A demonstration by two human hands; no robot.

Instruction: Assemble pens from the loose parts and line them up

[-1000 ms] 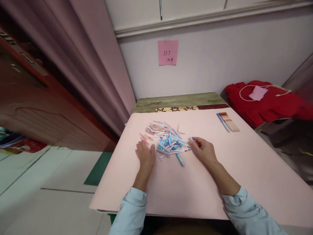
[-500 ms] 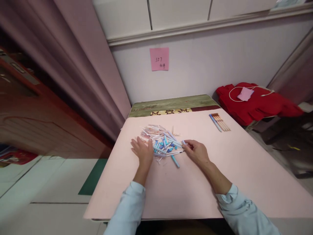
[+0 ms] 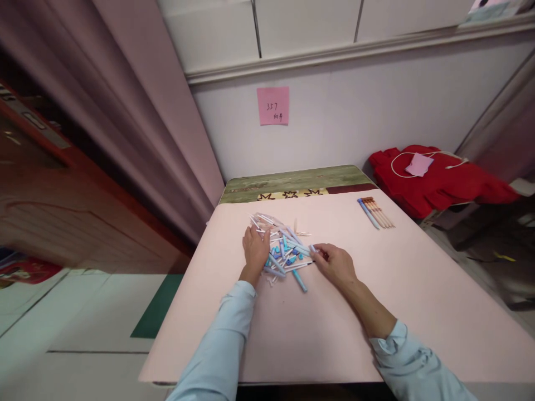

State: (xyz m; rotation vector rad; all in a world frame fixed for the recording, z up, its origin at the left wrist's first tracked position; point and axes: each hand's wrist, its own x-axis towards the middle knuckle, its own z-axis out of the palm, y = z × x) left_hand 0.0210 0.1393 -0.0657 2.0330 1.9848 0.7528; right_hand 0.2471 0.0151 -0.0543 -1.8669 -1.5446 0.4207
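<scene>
A loose pile of pen parts [image 3: 284, 245], blue, white and pinkish tubes and caps, lies on a pink table top [image 3: 334, 312]. My left hand [image 3: 256, 248] rests palm down on the pile's left side, fingers stretched over the pieces. My right hand [image 3: 333, 263] sits at the pile's right edge, fingers pinched on a pale blue pen barrel [image 3: 314, 250]. A single blue pen piece [image 3: 299, 280] lies just in front of the pile.
A row of several assembled pens [image 3: 375, 213] lies at the table's far right. Beyond it a red cloth [image 3: 438, 181] with a white cable sits on a seat. A pink note [image 3: 273, 105] hangs on the wall; a curtain and wooden door stand left.
My left hand has slid from the table beside the pile up onto the pile's left part. My right hand stays at the right edge with the pen barrel.
</scene>
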